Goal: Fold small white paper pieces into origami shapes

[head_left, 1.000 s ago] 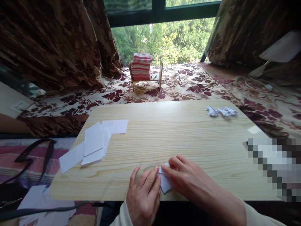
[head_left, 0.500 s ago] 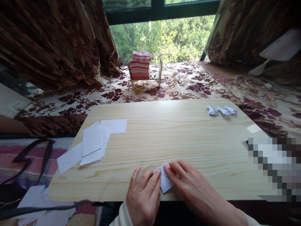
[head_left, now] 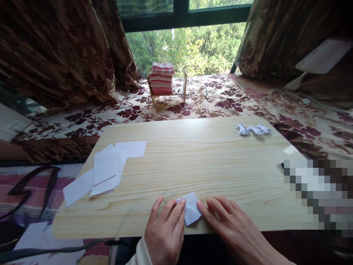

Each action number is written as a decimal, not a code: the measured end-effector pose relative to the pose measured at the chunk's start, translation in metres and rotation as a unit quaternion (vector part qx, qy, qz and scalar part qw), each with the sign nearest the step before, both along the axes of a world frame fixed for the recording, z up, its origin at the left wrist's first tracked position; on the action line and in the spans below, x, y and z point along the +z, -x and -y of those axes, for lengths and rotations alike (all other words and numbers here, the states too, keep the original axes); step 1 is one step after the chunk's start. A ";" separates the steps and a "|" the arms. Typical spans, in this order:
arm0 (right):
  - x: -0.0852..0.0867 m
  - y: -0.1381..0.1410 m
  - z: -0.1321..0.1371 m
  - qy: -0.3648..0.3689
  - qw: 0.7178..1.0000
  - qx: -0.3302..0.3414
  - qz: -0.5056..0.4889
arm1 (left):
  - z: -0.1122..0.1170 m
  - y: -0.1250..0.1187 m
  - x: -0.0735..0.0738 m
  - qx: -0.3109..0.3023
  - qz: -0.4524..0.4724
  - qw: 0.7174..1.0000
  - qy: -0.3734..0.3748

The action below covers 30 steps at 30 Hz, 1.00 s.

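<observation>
A small folded piece of white paper (head_left: 191,208) lies near the front edge of the light wooden table (head_left: 187,162). My left hand (head_left: 165,230) presses on its left side with the index finger and thumb, fingers lying flat. My right hand (head_left: 227,224) rests on the table at the paper's right edge, fingertips stretched out and touching it. Neither hand lifts the paper.
Several loose white paper sheets (head_left: 104,169) overlap at the table's left. Folded white paper pieces (head_left: 252,129) sit at the far right. A small wooden rack with stacked red-and-white cloths (head_left: 164,81) stands on the floral cloth by the window. More sheets (head_left: 33,233) and a black strap (head_left: 30,184) lie at the left.
My right fingers have slid off the top of the folded paper to its right edge, so more of the paper shows. The view has shifted slightly.
</observation>
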State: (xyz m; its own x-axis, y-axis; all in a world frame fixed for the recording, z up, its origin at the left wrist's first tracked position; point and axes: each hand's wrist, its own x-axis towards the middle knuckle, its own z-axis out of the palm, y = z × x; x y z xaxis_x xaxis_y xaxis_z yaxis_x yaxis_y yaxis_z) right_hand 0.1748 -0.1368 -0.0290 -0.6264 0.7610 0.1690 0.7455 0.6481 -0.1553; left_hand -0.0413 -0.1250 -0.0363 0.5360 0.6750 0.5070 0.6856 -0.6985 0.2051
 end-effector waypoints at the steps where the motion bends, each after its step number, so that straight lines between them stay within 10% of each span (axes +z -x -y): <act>1: 0.000 0.000 0.001 -0.001 1.000 0.002 -0.002 | 0.000 0.000 0.000 -0.002 -0.001 1.000 0.000; 12: 0.024 0.005 -0.043 0.055 0.998 -0.029 -0.024 | -0.007 0.001 0.010 -0.006 -0.005 1.000 -0.009; 30: 0.008 0.032 -0.022 -0.058 0.996 -0.071 0.025 | -0.007 0.008 -0.002 -0.037 0.010 0.999 -0.013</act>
